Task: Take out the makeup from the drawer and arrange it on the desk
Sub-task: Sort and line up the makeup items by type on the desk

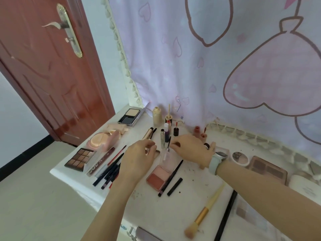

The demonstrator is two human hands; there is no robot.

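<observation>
bright, even daylight | soft shadows | wide-angle edge warping | slight blur

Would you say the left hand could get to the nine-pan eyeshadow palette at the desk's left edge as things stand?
Probably yes. The left hand hovers just right of the eyeshadow palette, with only low-lying pencils between; the palette lies open and uncovered.

Both bare forearms reach forward, hands nearly meeting. The left hand point(139, 158) lies palm down, fingers curled at the tips – the right hand point(192, 150) likewise, its wrist wearing a pale watch.
</observation>
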